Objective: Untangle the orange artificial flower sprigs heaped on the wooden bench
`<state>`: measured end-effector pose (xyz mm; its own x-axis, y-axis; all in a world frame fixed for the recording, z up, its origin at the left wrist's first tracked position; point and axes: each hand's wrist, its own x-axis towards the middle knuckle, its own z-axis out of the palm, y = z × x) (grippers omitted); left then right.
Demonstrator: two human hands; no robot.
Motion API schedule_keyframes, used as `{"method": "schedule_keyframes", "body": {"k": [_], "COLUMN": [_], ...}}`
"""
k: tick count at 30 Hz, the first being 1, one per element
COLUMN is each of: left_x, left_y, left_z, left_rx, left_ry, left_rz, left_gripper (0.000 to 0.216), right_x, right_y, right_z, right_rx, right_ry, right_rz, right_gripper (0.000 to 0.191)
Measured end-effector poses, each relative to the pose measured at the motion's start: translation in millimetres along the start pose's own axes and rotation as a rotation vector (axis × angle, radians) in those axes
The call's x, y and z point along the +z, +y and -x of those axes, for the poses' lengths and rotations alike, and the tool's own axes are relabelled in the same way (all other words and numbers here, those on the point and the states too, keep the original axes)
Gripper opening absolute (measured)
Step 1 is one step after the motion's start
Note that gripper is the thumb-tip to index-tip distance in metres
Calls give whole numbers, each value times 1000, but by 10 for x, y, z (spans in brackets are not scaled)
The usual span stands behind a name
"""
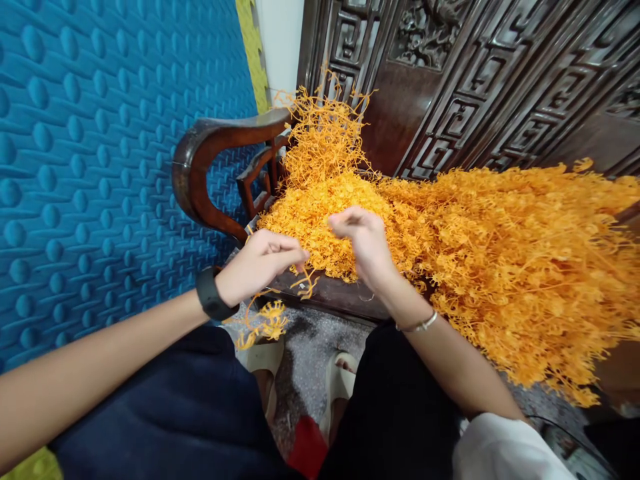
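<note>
Orange artificial flower pieces with thin curly petals are in my left hand [270, 260]; its thumb and fingers are pinched on them. A flower sprig [270, 323] hangs below that hand, and a short curled strand [306, 283] dangles from the fingertips. My right hand [363, 240] is a little to the right and higher, its fingers pressed together in a pinch; anything between them is too small to make out. Right behind both hands lies a heap of orange flower pieces [330, 200] on the dark wooden seat [345, 293].
A curved wooden armrest [187, 167] stands at the left of the seat, before blue foam matting [90, 167]. Carved dark wood [400, 100] forms the back. A large bundle of orange flowers [540, 267] spreads out at the right. Something red [307, 447] lies on the speckled floor [305, 347].
</note>
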<state>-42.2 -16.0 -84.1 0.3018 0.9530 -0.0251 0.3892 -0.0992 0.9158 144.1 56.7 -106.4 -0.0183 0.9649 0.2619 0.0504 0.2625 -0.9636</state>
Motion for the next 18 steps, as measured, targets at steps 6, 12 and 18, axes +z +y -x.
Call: {"method": "schedule_keyframes", "body": {"k": [6, 12, 18], "left_x": [-80, -138, -105], "left_y": [-62, -64, -16], "left_z": [125, 23, -25], "left_rx": [-11, -59, -62], "left_ry": [12, 115, 240], "left_rz": [102, 324, 479], "left_gripper": [30, 21, 24], "right_x": [-786, -821, -871], "right_y": [207, 469, 630], "right_z": [-620, -810, -823], "right_rx": [-110, 85, 77], "right_ry": [438, 318, 96], "right_rz": [165, 195, 292], "right_gripper": [22, 15, 61]}}
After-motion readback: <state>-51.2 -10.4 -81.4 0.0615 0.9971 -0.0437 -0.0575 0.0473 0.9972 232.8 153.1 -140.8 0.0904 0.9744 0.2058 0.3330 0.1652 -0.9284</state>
